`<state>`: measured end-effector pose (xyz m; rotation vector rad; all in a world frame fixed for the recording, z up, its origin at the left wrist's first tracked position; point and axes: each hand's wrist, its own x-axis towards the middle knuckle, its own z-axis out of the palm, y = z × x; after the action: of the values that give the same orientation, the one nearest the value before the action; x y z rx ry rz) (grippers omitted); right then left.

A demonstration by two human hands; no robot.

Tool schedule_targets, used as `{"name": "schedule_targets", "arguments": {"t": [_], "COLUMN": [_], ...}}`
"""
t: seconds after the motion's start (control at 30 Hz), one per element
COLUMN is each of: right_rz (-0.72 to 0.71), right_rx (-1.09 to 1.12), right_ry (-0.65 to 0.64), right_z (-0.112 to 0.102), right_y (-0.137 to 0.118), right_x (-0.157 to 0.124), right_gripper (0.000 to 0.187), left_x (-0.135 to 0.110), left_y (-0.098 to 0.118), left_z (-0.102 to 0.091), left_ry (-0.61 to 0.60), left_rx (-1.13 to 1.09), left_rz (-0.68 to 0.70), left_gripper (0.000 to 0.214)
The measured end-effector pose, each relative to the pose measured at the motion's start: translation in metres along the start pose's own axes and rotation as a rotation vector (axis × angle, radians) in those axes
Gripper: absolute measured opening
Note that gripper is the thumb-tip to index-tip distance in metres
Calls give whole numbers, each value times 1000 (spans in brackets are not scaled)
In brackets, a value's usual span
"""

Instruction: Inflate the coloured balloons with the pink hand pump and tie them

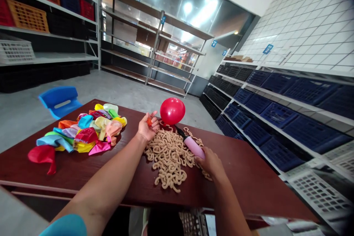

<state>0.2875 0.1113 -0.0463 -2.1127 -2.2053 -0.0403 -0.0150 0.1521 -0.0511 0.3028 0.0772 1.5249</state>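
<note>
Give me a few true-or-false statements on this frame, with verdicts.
1. The red balloon is inflated. True.
2. The right hand grips a pink pump. True.
3. A blue chair stands beyond the table. True.
4. The left hand lies flat on the table. False: it pinches the red balloon's neck.
5. The flat balloons are piled right of the pump. False: they lie left of the left hand.

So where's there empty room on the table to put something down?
Bare table lies right of the right hand and pump, and along the front edge below the flat balloons. The middle is crowded: beige curly pieces, red balloon, left hand.
</note>
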Motion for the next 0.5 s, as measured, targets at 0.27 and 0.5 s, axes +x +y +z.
{"name": "schedule_targets", "arguments": {"t": [0.27,0.5], "right_rz": [-70,-176], "right_rx": [-71,-95], "right_ry": [122,200], "right_z": [-25,-38], "right_y": [1,-12], "right_x": [-13,-11], "right_gripper": [38,39], "left_x": [3,4], "left_y": [2,3], "left_z": [-5,-8], "left_ry": [18,27], "left_rx": [-37,-29], "left_rz": [21,9], "left_gripper": [25,26]}}
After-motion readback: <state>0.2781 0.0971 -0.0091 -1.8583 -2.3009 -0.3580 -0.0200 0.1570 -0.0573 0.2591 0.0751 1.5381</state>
